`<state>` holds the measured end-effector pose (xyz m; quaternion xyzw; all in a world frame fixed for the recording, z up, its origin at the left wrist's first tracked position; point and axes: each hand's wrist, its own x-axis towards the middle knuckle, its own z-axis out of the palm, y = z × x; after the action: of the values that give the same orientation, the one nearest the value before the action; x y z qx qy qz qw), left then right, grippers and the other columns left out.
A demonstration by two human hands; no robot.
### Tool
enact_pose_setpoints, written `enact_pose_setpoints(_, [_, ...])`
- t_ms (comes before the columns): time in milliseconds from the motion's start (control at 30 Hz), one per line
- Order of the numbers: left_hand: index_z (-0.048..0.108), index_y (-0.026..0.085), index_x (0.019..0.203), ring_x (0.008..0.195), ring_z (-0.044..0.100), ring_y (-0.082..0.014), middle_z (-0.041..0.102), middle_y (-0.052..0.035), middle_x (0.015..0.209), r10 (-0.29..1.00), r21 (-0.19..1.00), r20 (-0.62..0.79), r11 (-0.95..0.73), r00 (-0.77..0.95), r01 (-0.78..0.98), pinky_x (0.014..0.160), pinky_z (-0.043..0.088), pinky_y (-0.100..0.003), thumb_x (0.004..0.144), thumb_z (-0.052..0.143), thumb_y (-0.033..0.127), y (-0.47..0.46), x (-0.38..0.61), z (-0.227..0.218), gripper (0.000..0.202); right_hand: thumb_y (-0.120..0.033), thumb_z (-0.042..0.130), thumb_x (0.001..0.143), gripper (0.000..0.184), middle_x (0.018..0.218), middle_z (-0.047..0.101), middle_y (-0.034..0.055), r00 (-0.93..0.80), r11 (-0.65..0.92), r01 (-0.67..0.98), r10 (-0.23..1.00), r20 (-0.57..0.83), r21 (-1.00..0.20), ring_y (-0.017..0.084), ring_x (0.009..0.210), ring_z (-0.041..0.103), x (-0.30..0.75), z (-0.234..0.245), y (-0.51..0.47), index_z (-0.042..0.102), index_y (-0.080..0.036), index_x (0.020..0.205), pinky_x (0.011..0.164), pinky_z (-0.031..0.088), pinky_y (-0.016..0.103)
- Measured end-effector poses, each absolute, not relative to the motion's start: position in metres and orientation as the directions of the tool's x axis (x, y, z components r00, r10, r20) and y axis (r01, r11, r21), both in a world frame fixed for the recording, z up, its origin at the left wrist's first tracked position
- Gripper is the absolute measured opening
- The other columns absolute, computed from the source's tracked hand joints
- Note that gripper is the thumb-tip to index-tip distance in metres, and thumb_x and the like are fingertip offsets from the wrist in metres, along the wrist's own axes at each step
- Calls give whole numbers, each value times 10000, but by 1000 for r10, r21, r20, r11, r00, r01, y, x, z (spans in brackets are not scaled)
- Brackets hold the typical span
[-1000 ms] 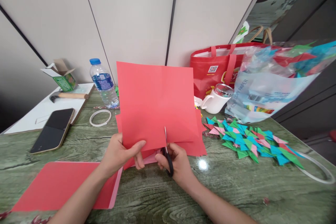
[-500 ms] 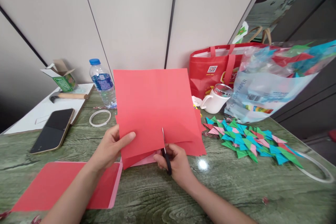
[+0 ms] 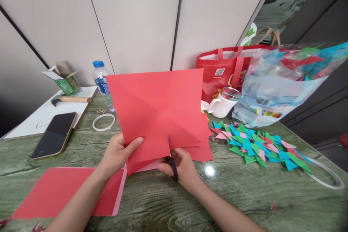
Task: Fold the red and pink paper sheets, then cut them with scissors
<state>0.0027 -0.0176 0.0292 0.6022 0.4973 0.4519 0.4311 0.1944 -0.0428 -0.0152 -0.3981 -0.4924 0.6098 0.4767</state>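
My left hand pinches the lower left edge of a red paper sheet held upright over the green table. My right hand grips black-handled scissors, whose blades stand in a cut rising from the sheet's bottom edge. The sheet bows outward, its left part spread wider than its right. More red sheets lie flat on the table behind it.
A red paper stack lies front left. A phone, tape ring, water bottle, white mug, red bag, plastic bag and several folded paper triangles surround the work area.
The sheet has come lower and its left part has swung outward to the left. The scissors sit deeper in the cut. My left thumb has shifted along the edge.
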Motion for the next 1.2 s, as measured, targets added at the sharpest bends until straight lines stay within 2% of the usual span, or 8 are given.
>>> enact_pose_setpoints(167, [679, 151, 894, 835, 642, -233, 710, -81, 933, 987, 955, 119, -143, 106, 260, 653, 524, -278, 744, 604, 372, -18, 6, 30, 278, -428, 799, 457, 445, 741, 671, 65, -203, -115, -177, 976, -78, -977, 233, 697, 620, 195, -12, -42, 575, -169, 741, 655, 490, 330])
enact_pose_setpoints(367, [670, 143, 863, 786, 643, -216, 712, -72, 893, 988, 951, 122, -143, 95, 275, 643, 525, -275, 743, 601, 381, -17, 6, 28, 275, -456, 784, 460, 442, 702, 682, 65, -217, -153, -140, 969, -120, -978, 250, 686, 632, 195, -10, -41, 606, -144, 719, 614, 492, 318])
enact_pose_setpoints(467, [662, 145, 876, 819, 640, -220, 709, -70, 897, 987, 951, 131, -151, 92, 268, 665, 525, -279, 741, 608, 371, -17, 5, 27, 269, -443, 780, 482, 476, 749, 693, 78, -210, -130, -155, 973, -96, -979, 261, 726, 637, 196, -12, -41, 635, -140, 818, 626, 494, 322])
enact_pose_setpoints(567, [653, 149, 898, 844, 638, -220, 706, -69, 922, 987, 957, 131, -152, 97, 248, 680, 525, -279, 742, 613, 358, -18, 4, 27, 264, -446, 776, 487, 471, 780, 697, 90, -193, -114, -146, 978, -84, -983, 259, 719, 638, 196, -14, -40, 644, -137, 816, 628, 495, 326])
enact_pose_setpoints(867, [648, 157, 885, 842, 641, -213, 705, -61, 933, 981, 933, 173, -193, 90, 304, 689, 526, -272, 744, 609, 353, -19, 7, 32, 245, -379, 799, 447, 381, 647, 652, 52, -172, -179, -161, 974, -151, -971, 175, 575, 571, 194, -12, -39, 609, -129, 664, 562, 447, 271])
enact_pose_setpoints(1200, [652, 145, 881, 821, 647, -231, 708, -81, 916, 981, 929, 172, -191, 88, 318, 653, 533, -283, 744, 594, 381, -21, 8, 34, 279, -375, 757, 491, 341, 521, 530, -15, -120, -127, -92, 986, -115, -988, 107, 477, 454, 194, -18, -38, 518, -151, 584, 483, 364, 232])
